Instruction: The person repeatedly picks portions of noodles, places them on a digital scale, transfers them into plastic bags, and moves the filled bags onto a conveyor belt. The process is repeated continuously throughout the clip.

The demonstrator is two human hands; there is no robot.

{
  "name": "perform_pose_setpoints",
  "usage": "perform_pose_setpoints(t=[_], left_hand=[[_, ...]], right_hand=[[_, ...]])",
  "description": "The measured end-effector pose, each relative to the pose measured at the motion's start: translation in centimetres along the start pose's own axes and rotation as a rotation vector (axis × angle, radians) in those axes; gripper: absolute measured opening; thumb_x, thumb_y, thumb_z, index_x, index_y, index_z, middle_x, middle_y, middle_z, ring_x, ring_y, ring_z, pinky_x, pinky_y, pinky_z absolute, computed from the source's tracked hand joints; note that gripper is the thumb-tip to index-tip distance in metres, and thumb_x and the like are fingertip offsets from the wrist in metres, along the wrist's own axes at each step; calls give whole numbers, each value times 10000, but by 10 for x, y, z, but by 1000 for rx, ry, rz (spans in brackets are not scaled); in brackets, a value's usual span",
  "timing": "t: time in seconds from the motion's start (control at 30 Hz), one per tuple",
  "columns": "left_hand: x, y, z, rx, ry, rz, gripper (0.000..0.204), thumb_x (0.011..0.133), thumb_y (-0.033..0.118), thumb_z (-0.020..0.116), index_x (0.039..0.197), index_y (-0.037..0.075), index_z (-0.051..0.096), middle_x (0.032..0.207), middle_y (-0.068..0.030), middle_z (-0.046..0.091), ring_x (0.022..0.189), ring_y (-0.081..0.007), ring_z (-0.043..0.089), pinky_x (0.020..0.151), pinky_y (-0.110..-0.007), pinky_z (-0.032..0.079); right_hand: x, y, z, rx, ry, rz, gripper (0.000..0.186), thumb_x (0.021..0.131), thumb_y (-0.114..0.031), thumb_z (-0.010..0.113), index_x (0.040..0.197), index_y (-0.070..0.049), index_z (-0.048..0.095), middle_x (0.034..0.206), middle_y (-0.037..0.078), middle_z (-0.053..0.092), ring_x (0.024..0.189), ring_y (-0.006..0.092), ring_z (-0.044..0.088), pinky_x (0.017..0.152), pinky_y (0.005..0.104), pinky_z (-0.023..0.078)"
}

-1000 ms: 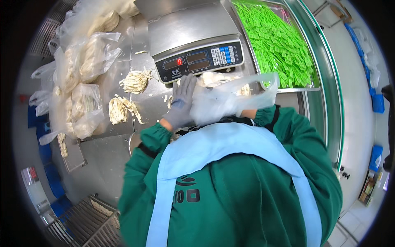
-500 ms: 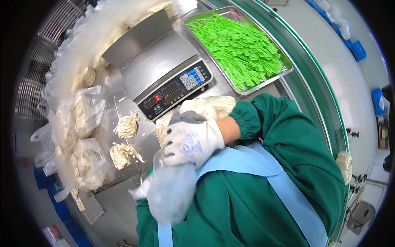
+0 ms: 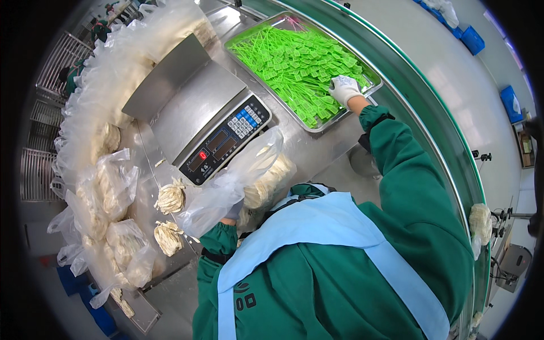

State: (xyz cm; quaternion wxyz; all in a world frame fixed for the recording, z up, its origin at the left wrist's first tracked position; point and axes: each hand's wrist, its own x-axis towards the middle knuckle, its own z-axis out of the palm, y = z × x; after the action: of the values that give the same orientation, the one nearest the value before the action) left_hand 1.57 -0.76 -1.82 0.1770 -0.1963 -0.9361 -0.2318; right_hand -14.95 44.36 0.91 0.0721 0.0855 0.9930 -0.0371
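A clear plastic bag [image 3: 263, 175] with pale, stringy food bundles inside lies in front of my body, its loose top spread to the left. My left hand [image 3: 233, 211], in a grey glove, grips this bag from below and is mostly hidden by the film. My right hand [image 3: 344, 89], in a white glove, is at the right side of a metal tray [image 3: 326, 129] heaped with bright green plastic tag ties [image 3: 303, 65]. Its fingers are curled down onto the ties, and their tips are hidden. Two loose pale bundles [image 3: 170, 198] sit left of the bag.
A steel scale [image 3: 198, 96] with a raised back plate and lit display stands beyond the bag. Filled clear bags [image 3: 116, 181] line the table's left side. A green-edged conveyor [image 3: 422, 107] curves along the right. Other people [image 3: 101, 31] appear far off at upper left.
My right hand has left the bag and moved up and right to the green ties. The bag now lies with its film spread toward the scale, my left hand still on it.
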Motion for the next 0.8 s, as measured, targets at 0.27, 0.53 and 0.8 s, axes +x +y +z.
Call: perform_pose_setpoints(t=[0.27,0.53,0.8], left_hand=[[13,30,-7,-162,-129,-58,197,765,222,618,903,86,582,875,-111,570,839,-307,552,722,-403,450],[40,59,-20,-180,-196,204,229,857,103,547,1072,67,618,935,-119,572,927,-298,556,767,-386,463],[39,84,8,209,99,216,192,658,311,657,833,235,651,1023,10,523,985,-250,476,845,-415,361]], right_hand=[[6,-15,18,-67,157,-30,292,866,-346,585,1028,-118,669,1063,134,636,1030,302,610,848,421,500],[-111,-39,-57,555,439,-137,180,854,-123,638,1006,-49,575,906,131,665,853,320,650,736,402,508],[-170,-136,-7,1651,-781,-81,196,877,-180,690,1012,-41,660,820,1,642,706,72,593,620,212,468]])
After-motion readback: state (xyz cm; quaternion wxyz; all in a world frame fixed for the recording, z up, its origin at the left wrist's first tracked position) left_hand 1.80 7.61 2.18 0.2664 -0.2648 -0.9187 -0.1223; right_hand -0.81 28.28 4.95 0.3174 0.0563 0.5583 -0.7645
